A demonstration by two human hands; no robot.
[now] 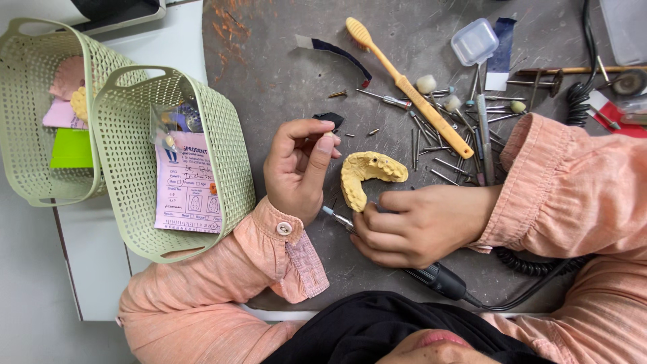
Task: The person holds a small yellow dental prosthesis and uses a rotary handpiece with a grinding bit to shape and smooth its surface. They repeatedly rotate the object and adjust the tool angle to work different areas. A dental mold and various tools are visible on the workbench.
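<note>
My left hand [296, 172] pinches a tiny pale tooth-like piece [329, 137] between thumb and fingertips, just left of a yellow dental arch cast [367, 174] lying on the dark grey work mat [283, 61]. My right hand [418, 226] grips a rotary handpiece; its metal tip [335, 216] sticks out to the left and its black body [438, 280] with a coiled cord trails behind the wrist. The right fingers rest next to the lower end of the cast. Both arms wear peach sleeves.
Two pale green mesh baskets [222, 135] stand at the left; the nearer one holds a pink paper form [185, 185]. A yellow toothbrush [404, 84], several metal burs [431, 135], a small clear plastic box [475, 40] and polishing tools lie across the mat's far right.
</note>
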